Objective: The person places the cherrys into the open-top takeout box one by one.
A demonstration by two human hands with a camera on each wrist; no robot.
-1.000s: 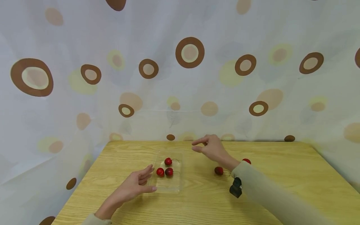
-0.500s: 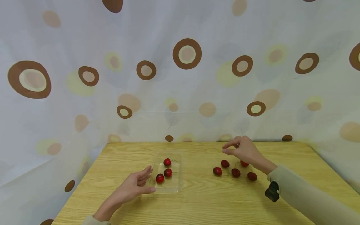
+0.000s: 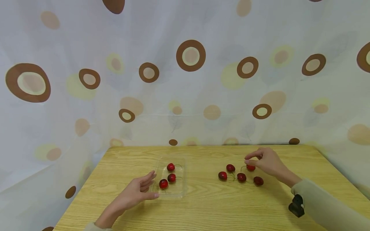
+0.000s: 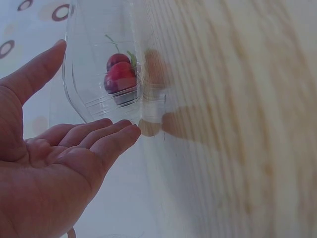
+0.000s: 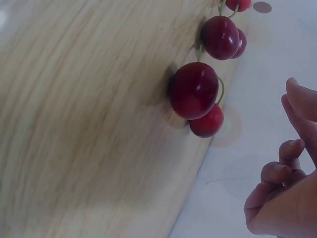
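The step in hand appears to be fetching the next cherry for the clear tray (image 3: 178, 192); the right hand (image 3: 268, 163) hangs over the far side of the loose group, its thumb and forefinger held out with nothing between them and the other fingers curled in; just below it on the counter (image 3: 202, 208) lies the far right cherry (image 3: 251, 168), and the right wrist view shows a gap between the two; four more cherries lie near it, the foremost right one (image 3: 258, 181) among them; three cherries sit inside the tray, the rearmost one (image 3: 171, 166) with its stem pointing right; the left hand (image 3: 134, 194) is spread loosely at the tray's left side, gripping nothing, its thumb apparently against the rim; the next move likely calls for lowering the right hand and pinching one fruit or its stem without nudging its neighbours.
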